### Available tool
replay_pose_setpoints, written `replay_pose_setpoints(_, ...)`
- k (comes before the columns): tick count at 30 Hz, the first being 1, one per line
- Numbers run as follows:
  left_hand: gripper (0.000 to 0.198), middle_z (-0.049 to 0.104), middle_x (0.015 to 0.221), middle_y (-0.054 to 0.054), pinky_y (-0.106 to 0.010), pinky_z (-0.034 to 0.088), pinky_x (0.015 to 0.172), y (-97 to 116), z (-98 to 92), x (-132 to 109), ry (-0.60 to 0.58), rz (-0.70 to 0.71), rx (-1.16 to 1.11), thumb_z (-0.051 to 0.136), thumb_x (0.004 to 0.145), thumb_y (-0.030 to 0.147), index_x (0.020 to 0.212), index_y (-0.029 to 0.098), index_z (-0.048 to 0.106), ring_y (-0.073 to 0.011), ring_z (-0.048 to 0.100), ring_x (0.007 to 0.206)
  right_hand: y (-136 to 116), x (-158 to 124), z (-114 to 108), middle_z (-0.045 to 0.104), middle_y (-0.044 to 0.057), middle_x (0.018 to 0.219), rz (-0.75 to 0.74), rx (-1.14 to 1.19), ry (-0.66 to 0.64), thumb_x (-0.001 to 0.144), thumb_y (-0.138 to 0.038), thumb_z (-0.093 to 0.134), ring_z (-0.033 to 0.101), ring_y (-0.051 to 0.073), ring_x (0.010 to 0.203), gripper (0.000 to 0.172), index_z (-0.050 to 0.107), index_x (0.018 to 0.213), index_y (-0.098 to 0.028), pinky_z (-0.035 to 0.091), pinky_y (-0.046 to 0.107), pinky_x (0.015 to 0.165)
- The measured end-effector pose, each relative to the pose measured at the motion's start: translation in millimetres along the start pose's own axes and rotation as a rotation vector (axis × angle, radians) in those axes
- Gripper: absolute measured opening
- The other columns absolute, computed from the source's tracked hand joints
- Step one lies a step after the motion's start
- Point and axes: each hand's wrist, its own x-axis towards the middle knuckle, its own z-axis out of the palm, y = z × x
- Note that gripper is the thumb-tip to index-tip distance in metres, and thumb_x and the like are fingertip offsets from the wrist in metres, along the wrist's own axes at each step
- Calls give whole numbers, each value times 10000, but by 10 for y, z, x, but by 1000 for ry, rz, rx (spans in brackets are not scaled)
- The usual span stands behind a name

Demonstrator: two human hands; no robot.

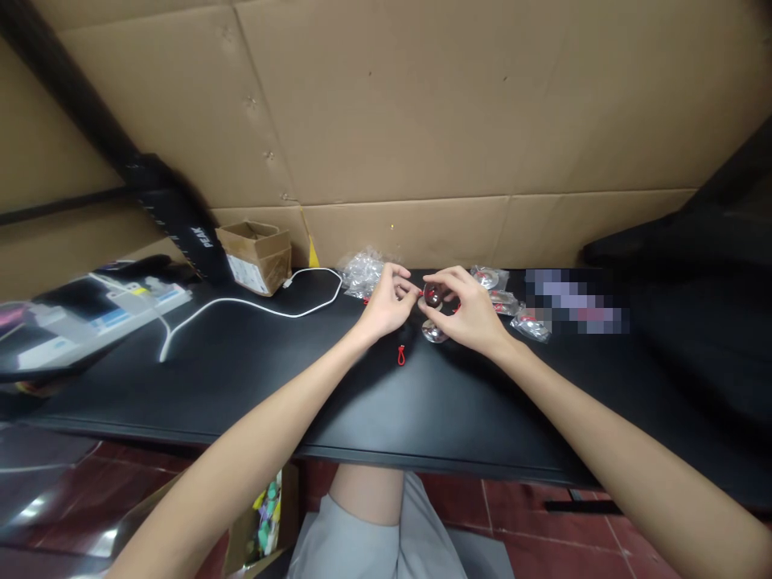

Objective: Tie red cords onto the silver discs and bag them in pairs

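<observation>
A round, shiny, dark piece (433, 295) with red on it sits between the thumb and fingers of my right hand (461, 310). My left hand (392, 301) is pinched close beside it, with a small red bit at its fingertips, perhaps a cord end. Just beneath, a second round, mirror-like piece (434, 331) rests on the table; my right hand partly covers it. A loose red cord loop (401, 355) lies nearer to me. Clear plastic bags (363, 273) are heaped behind my left hand.
Small bagged items (531, 324) lie right of my right hand on the black table (386, 418). Leftward are a white cable (259, 301), an open cardboard box (256, 257) and a white power strip (114, 318). A cardboard wall (410, 121) stands behind.
</observation>
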Motion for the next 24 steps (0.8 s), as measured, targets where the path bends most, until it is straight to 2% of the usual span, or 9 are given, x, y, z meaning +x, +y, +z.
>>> replay_pose_setpoints(3, 353, 660, 852, 22, -243, 413, 676, -39, -5, 26, 17, 8, 5, 633, 893, 79, 1049, 232, 356, -90, 556, 660, -21, 1, 23, 658, 85, 1146, 17, -5, 19, 827, -215, 763, 688, 250, 966, 407, 696, 1227, -241, 606, 396, 775)
replay_pose_setpoints(8, 366, 645, 877, 23, -260, 421, 721, -42, -2, 45, 52, 87, 28, 657, 894, 127, 1061, 243, 353, -114, 630, 781, -39, 20, 29, 704, 93, 1133, 80, -37, 58, 817, -278, 788, 704, 264, 956, 373, 685, 1172, -224, 588, 417, 820)
replay_pose_setpoints(11, 369, 657, 906, 15, -269, 424, 713, 17, -7, 18, 59, 101, 44, 672, 913, 188, 1079, 249, 349, -120, 635, 778, -18, 25, -10, 751, 69, 1039, 123, -50, 3, 770, -339, 839, 711, 266, 916, 361, 688, 1077, -225, 568, 408, 814)
replay_pose_setpoints(15, 281, 662, 944, -6, -279, 446, 719, 156, -24, -52, -14, 200, 124, 594, 959, 173, 1128, 244, 381, -114, 616, 738, -2, 17, -47, 765, 33, 939, 117, -22, -119, 764, -387, 853, 699, 236, 836, 288, 709, 961, -233, 546, 378, 810)
replay_pose_setpoints(20, 198, 644, 955, -33, -310, 465, 809, 307, -66, -102, -114, 347, 353, 510, 973, 115, 1129, 227, 460, -158, 625, 853, 35, 12, -2, 770, 43, 961, 161, 60, -96, 904, -371, 723, 704, 225, 842, 165, 750, 978, -226, 547, 380, 814)
replay_pose_setpoints(24, 184, 647, 1013, -59, -324, 472, 831, 349, -79, -108, -131, 382, 470, 492, 977, 114, 1125, 224, 485, -193, 634, 934, 116, 16, 35, 760, 57, 1033, 154, 141, -94, 909, -317, 710, 715, 237, 921, 123, 778, 968, -234, 563, 403, 845)
